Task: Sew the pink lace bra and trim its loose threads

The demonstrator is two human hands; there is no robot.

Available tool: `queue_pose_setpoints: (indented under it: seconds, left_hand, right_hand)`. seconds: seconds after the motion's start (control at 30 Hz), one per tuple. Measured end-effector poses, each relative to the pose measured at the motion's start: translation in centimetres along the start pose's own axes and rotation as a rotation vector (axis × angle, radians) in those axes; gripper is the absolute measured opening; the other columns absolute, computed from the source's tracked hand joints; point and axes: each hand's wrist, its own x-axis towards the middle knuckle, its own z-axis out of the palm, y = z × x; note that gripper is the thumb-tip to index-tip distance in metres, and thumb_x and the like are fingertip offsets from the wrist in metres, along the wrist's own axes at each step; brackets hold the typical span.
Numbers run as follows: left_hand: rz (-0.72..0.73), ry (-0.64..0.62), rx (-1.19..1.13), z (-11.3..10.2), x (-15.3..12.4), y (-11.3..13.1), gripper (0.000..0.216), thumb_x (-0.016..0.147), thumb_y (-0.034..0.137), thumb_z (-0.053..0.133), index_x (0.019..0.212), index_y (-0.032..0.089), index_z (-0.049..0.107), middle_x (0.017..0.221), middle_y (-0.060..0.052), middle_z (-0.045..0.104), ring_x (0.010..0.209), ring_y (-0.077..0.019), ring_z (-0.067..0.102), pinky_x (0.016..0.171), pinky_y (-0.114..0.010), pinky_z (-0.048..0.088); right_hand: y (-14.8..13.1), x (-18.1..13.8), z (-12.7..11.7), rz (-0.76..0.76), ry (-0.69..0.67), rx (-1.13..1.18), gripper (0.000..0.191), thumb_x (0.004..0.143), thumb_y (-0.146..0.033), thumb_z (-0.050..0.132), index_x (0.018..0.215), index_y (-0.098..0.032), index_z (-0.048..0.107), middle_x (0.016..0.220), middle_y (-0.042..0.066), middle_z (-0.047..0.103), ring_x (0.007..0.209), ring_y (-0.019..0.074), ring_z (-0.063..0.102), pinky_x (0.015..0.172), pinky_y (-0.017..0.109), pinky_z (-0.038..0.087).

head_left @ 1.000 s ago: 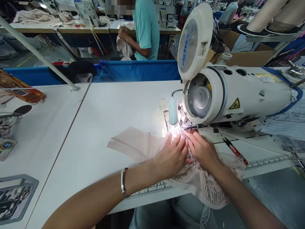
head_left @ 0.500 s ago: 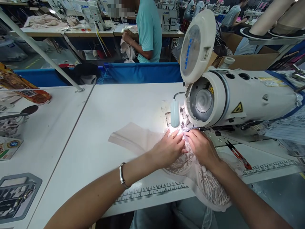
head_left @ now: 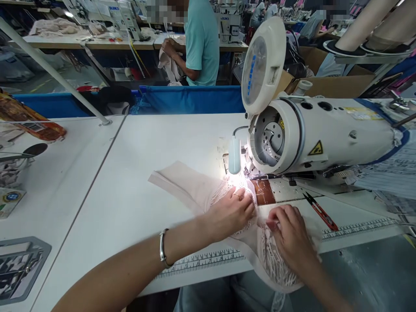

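Pale pink lace fabric (head_left: 273,264) with a sheer strip runs from under the lit needle area of the sewing machine (head_left: 328,134) to the table's front edge, where it hangs over. My left hand (head_left: 232,212) lies on the lace just in front of the needle, its fingers bent and gripping the cloth. Closer to the edge, my right hand (head_left: 289,232) has its fingers curled together at the side of the lace, pinching its border; the fingertips are partly hidden. The machine's round end cover (head_left: 263,65) stands raised, exposing the rotating part inside.
Red-handled thread snips (head_left: 321,212) lie right of my right hand, near a ruler strip (head_left: 208,260) along the front edge. A small light-blue lamp (head_left: 234,156) hangs by the needle. At left are a tool tray (head_left: 22,268) and an orange packet (head_left: 32,119). Another person (head_left: 201,43) works beyond.
My right hand has drawn back from the needle toward the front edge, uncovering a brown plate. My left hand has shifted slightly nearer me. The rotating part inside the machine looks different.
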Motion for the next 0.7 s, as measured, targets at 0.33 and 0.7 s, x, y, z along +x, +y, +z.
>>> queue_pose_setpoints:
  seconds: [0.33,0.7]
  left_hand:
    - [-0.003,0.034,-0.207,0.3,-0.1,-1.9,0.022,0.102,0.018,0.044,0.102,0.012,0.065,0.11,-0.012,0.065,0.107,-0.0223,0.056,0.092,-0.037,0.047]
    - [-0.03,0.025,-0.229,0.3,0.0,-2.0,0.042,0.107,0.035,0.035,0.092,0.013,0.067,0.102,-0.009,0.067,0.091,-0.0204,0.059,0.079,-0.035,0.047]
  right_hand:
    - [2.8,2.4,0.6,-0.125,0.043,-0.054,0.03,0.11,-0.037,0.038,0.086,-0.021,0.044,0.062,-0.003,0.049,0.047,0.0159,0.047,0.046,0.028,0.029]
    - [3.0,6.2,1.3,-0.239,-0.149,-0.14,0.044,0.1,-0.018,0.034,0.132,-0.019,0.064,0.091,0.005,0.067,0.072,0.0187,0.062,0.063,0.028,0.047]
